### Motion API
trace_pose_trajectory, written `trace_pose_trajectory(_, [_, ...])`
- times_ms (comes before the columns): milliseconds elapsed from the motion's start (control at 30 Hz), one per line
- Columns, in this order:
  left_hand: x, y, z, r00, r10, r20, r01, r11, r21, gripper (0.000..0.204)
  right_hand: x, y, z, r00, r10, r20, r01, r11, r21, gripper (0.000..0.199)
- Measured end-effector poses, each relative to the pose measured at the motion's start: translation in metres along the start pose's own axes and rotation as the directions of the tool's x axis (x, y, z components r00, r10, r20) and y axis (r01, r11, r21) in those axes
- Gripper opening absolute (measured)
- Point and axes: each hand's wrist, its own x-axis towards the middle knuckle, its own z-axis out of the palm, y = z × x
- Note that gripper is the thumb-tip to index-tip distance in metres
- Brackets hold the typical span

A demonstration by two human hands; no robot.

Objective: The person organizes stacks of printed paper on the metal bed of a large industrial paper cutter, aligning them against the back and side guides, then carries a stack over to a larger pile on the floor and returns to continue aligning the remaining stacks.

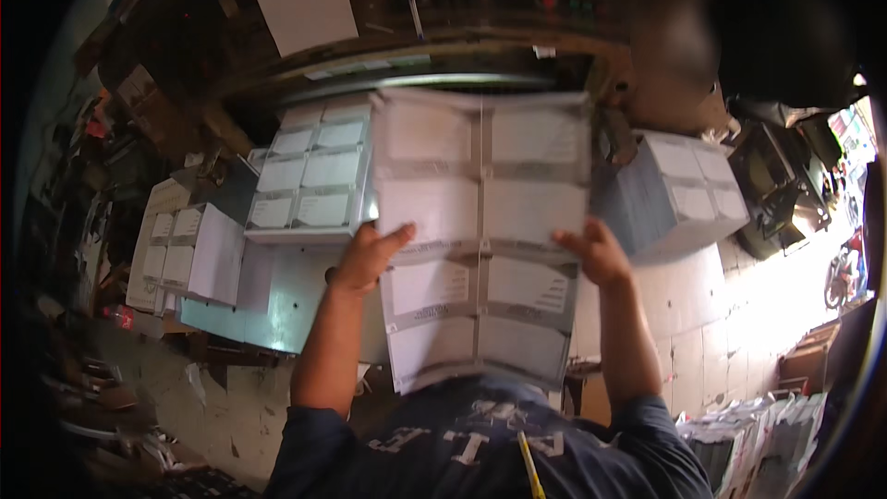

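Note:
A large printed sheet [480,286] spans the middle of the view, from the machine's bar down to my chest. White panels with grey borders cover it in two columns; whether it is one sheet or several together I cannot tell. My left hand [367,257] grips its left edge, thumb on top and the other fingers hidden beneath. On the right edge my right hand [599,252] holds it the same way. Just left of the sheet, a stack of similar printed sheets [305,169] lies on the metal table [309,314].
Further left stands a smaller printed stack [199,254]; another stack [688,185] is on the right. A metal bar [425,81] crosses behind the sheet. White paper [305,0] and a pen [412,0] lie at the top. Bundled paper [762,439] stands at the lower right.

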Motion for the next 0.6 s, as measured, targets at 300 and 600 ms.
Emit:
trace_pose_trajectory(300, [-0.115,0.019,0.014,0.901,0.382,-0.207,-0.365,0.924,0.113,0.046,-0.092,-0.018,0.026,0.918,-0.378,-0.122,0.395,0.896,0.202,0.035])
trace_pose_trajectory(600, [-0.096,-0.032,-0.006,0.865,0.452,-0.218,-0.485,0.864,-0.137,0.077,-0.081,0.017,0.017,0.856,-0.455,-0.246,0.514,0.801,0.307,0.063])
